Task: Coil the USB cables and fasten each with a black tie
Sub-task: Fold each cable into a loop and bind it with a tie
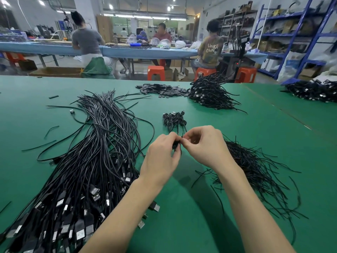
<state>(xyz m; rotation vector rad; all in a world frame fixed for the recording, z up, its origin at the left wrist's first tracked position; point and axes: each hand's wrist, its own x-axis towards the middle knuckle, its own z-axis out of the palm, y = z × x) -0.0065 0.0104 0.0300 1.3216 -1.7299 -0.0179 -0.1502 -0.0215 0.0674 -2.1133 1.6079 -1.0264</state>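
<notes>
Black coiled cable [176, 146] pinched between left hand [162, 157] and right hand [204, 145], tie [182, 136] at twelve o'clock; light, springy, best held mid-coil.

Uncoiled cables [87, 161] left on table [200, 225] | loose ties [255, 167] right | coiled bundle [174, 119] between, behind hands | finished heap [209, 93] far back.

Bright, even light from ceiling tubes [134, 15] | soft forearm shadows on green table [182, 225] | wide-angle bending at edges | background slightly soft
</notes>
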